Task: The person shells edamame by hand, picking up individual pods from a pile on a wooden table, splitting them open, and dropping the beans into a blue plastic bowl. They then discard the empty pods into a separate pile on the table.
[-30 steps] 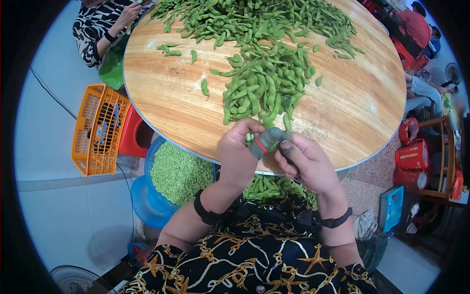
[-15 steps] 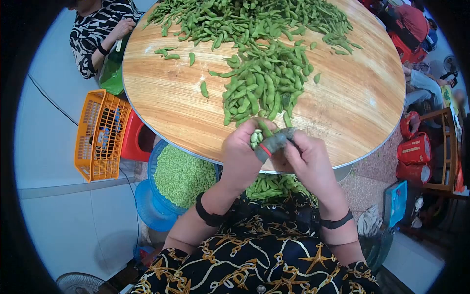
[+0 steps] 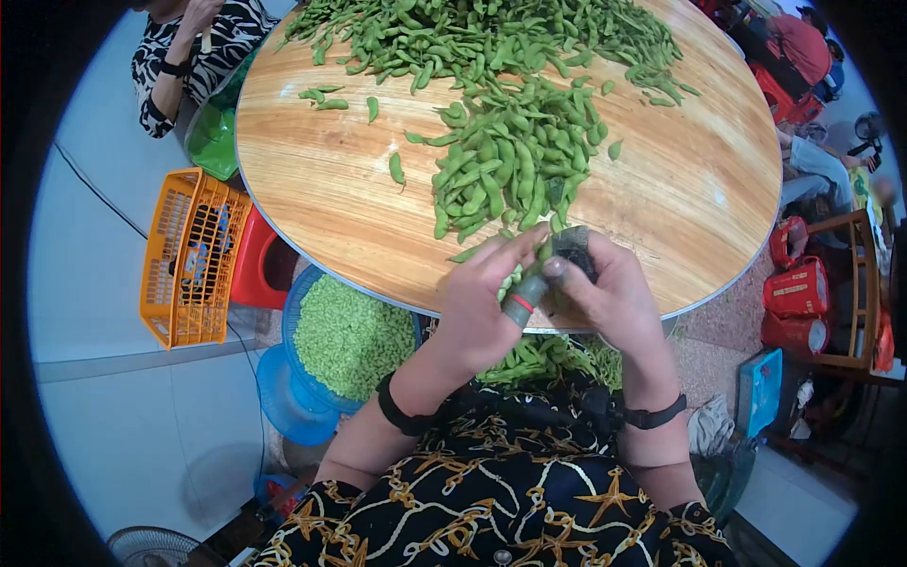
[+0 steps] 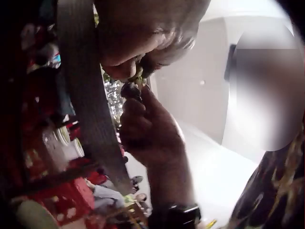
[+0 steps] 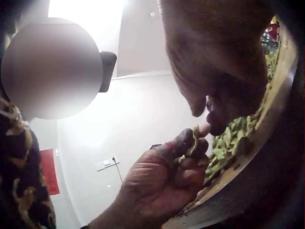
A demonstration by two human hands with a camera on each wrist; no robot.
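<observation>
Both hands meet over the near edge of the round wooden table (image 3: 321, 208). My left hand (image 3: 468, 312) grips a green soybean pod (image 3: 545, 252), its thumb in a grey-green cover (image 3: 522, 302) with a red band. A few shelled beans (image 3: 510, 280) show inside its curled fingers. Opposite it, my right hand (image 3: 619, 298) pinches at the pod's end, thumb bent against a dark-covered finger. In the right wrist view the left hand (image 5: 157, 179) holds the pod (image 5: 194, 140) against its covered thumb. Just beyond the hands lies a heap of pods (image 3: 520, 156).
A larger pod pile (image 3: 482, 38) covers the table's far side. Left of my lap stands a blue basin (image 3: 291, 312) of shelled beans, near an orange crate (image 3: 170, 274) and a red stool (image 3: 253, 260). More pods (image 3: 529, 361) lie below the table edge. Another person (image 3: 203, 57) sits far left.
The left fingers have closed further over the shelled beans, which show less. The right hand has shifted slightly right and turned, its thumb now on top. The other person's hand has risen.
</observation>
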